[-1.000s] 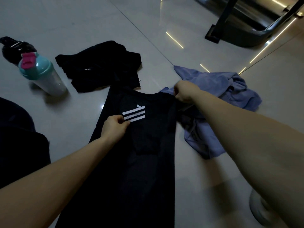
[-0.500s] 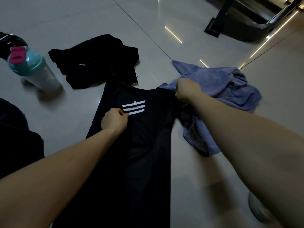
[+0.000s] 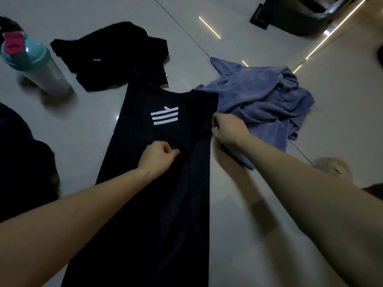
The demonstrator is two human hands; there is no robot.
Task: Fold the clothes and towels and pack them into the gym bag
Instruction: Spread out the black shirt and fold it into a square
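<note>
A long black shirt (image 3: 157, 204) with three white stripes lies flat on the pale floor, folded narrow lengthwise. My left hand (image 3: 158, 157) pinches its fabric just below the stripes. My right hand (image 3: 227, 129) grips the shirt's right edge near the shoulder. A crumpled blue-purple towel (image 3: 265, 100) lies right of the shirt, partly under my right hand. Another black garment (image 3: 112, 56) sits bunched beyond the shirt's collar. The dark mass at the left edge (image 3: 22, 166) may be the gym bag; I cannot tell.
A shaker bottle (image 3: 33, 63) with a teal lid and pink cap stands at the upper left. Dark exercise equipment (image 3: 294, 15) stands at the top right. A pale round object (image 3: 331, 166) lies behind my right forearm.
Both hands have slid down the shirt toward me: the left from beside the stripes to below them, the right from the collar corner down the right edge.
</note>
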